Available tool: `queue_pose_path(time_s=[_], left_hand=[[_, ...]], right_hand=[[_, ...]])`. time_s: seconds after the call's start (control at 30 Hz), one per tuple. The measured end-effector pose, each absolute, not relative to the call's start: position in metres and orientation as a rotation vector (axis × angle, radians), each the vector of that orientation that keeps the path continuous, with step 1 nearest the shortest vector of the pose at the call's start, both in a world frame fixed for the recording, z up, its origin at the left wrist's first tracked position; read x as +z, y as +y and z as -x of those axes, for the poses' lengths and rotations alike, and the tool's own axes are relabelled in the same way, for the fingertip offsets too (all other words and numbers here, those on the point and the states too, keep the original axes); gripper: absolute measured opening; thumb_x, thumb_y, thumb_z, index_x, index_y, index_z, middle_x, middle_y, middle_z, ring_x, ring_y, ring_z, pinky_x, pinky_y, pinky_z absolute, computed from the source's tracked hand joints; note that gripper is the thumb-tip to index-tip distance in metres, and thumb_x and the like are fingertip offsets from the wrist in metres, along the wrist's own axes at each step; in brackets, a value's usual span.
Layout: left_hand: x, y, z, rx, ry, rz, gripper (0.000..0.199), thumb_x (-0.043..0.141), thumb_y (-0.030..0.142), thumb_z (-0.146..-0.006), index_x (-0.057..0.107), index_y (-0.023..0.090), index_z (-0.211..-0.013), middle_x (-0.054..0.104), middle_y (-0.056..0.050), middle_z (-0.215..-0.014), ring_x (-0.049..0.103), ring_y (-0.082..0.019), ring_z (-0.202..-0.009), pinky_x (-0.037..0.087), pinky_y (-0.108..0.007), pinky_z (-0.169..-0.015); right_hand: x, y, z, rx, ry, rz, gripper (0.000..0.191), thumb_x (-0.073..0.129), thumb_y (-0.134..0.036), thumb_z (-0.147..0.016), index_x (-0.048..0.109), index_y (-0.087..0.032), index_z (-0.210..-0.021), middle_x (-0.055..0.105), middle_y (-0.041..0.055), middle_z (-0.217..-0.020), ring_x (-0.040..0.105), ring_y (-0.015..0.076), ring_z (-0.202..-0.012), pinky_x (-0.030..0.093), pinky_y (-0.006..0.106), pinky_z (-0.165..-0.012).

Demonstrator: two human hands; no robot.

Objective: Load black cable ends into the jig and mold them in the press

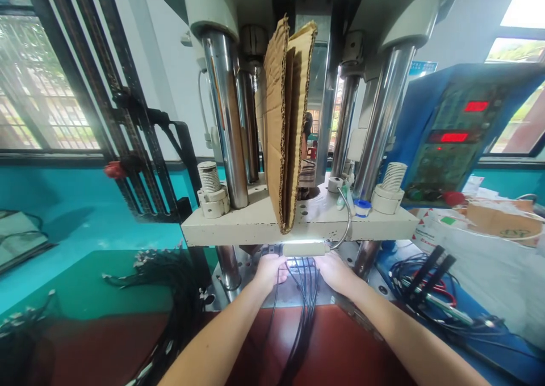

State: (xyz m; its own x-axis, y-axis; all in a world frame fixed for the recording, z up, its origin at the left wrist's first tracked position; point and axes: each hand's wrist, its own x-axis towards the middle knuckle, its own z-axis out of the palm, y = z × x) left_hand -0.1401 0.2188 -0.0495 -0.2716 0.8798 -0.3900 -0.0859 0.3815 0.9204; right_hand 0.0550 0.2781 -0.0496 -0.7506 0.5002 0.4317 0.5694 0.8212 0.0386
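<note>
Both arms reach under the cream plate of a press. My left hand (271, 269) is at the left end of a row of black cables (303, 301), its fingers curled at the outermost one. On the right side of that row is my right hand (335, 271), close to the cables; its fingertips are hidden at the lit mould area. A pale tube lamp (304, 250) hangs in front of the plate's underside, between the hands, and glows. From under it the cables run down toward me over the dark red tabletop (340, 346).
Folded cardboard (284, 130) leans on the press plate (238, 233) between steel columns (225, 119). Bundled black cables (170, 278) lie at left. A blue control box (460, 130) stands at right, with pliers and cables (443, 295) below and white sacks (498, 267) beside.
</note>
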Motion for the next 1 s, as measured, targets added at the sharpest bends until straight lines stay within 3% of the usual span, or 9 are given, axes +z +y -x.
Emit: queue_pose_path(time_s=[0.07, 0.13, 0.2, 0.27, 0.37, 0.47, 0.73, 1.0], left_hand=[[-0.048, 0.216, 0.145, 1.072, 1.679, -0.844, 0.019, 0.05, 0.032, -0.077, 0.052, 0.014, -0.069, 0.058, -0.005, -0.062, 0.06, -0.019, -0.063, 0.047, -0.031, -0.062], [-0.043, 0.211, 0.148, 1.065, 1.8, -0.951, 0.021, 0.05, 0.034, -0.077, 0.055, 0.014, -0.073, 0.062, -0.009, -0.077, 0.06, -0.025, -0.086, 0.045, -0.036, -0.076], [-0.035, 0.206, 0.149, 1.111, 1.921, -1.182, 0.019, 0.051, 0.033, -0.077, 0.058, 0.016, -0.082, 0.061, -0.011, -0.098, 0.048, -0.028, -0.109, 0.035, -0.039, -0.093], [-0.026, 0.203, 0.146, 1.151, 1.887, -1.567, 0.019, 0.054, 0.033, -0.076, 0.06, 0.019, -0.088, 0.057, -0.01, -0.109, 0.04, -0.029, -0.118, 0.026, -0.04, -0.101], [-0.015, 0.204, 0.136, 1.084, 1.449, -2.024, 0.024, 0.061, 0.035, -0.071, 0.063, 0.021, -0.09, 0.059, -0.009, -0.108, 0.043, -0.029, -0.113, 0.027, -0.039, -0.101], [-0.012, 0.21, 0.132, 0.997, 1.187, -2.041, 0.036, 0.062, 0.037, -0.07, 0.059, 0.023, -0.103, 0.06, -0.008, -0.105, 0.047, -0.028, -0.109, 0.034, -0.038, -0.096], [-0.024, 0.227, 0.126, 1.067, 1.184, -1.66, 0.039, 0.072, 0.034, -0.06, 0.061, 0.023, -0.096, 0.062, -0.007, -0.098, 0.049, -0.028, -0.105, 0.039, -0.036, -0.091], [-0.029, 0.232, 0.126, 1.057, 1.2, -1.742, 0.035, 0.066, 0.036, -0.067, 0.061, 0.025, -0.1, 0.062, -0.006, -0.098, 0.05, -0.027, -0.104, 0.04, -0.035, -0.091]], right_hand=[[-0.049, 0.278, -0.055, -0.242, -2.616, 0.786, 0.027, 0.034, -0.008, -0.084, 0.059, -0.014, -0.09, 0.06, 0.0108, -0.103, 0.05, 0.021, -0.103, 0.037, 0.039, -0.093], [-0.048, 0.279, -0.054, -0.257, -2.628, 0.783, 0.026, 0.035, -0.009, -0.084, 0.06, -0.013, -0.09, 0.059, 0.0125, -0.105, 0.047, 0.0225, -0.109, 0.034, 0.04, -0.095], [-0.048, 0.28, -0.052, -0.263, -2.636, 0.786, 0.026, 0.036, -0.009, -0.084, 0.06, -0.011, -0.091, 0.058, 0.0136, -0.107, 0.044, 0.0238, -0.113, 0.031, 0.04, -0.098], [-0.047, 0.28, -0.051, -0.257, -2.644, 0.787, 0.026, 0.036, -0.01, -0.084, 0.06, -0.011, -0.093, 0.058, 0.0137, -0.109, 0.043, 0.0241, -0.114, 0.031, 0.04, -0.099], [-0.045, 0.28, -0.051, -0.235, -2.659, 0.781, 0.029, 0.036, -0.01, -0.083, 0.058, -0.01, -0.102, 0.057, 0.0139, -0.112, 0.044, 0.023, -0.113, 0.033, 0.039, -0.097], [-0.042, 0.279, -0.051, -0.214, -2.666, 0.783, 0.034, 0.04, -0.011, -0.08, 0.055, -0.01, -0.111, 0.054, 0.0149, -0.116, 0.044, 0.0229, -0.113, 0.035, 0.038, -0.095], [-0.031, 0.275, -0.045, -0.171, -2.686, 0.798, 0.041, 0.046, -0.009, -0.07, 0.055, -0.011, -0.11, 0.055, 0.0151, -0.115, 0.048, 0.0242, -0.108, 0.037, 0.036, -0.093], [-0.032, 0.279, -0.04, -0.122, -2.709, 0.834, 0.04, 0.048, -0.008, -0.067, 0.057, -0.013, -0.106, 0.056, 0.0142, -0.115, 0.049, 0.0245, -0.108, 0.037, 0.034, -0.093]])
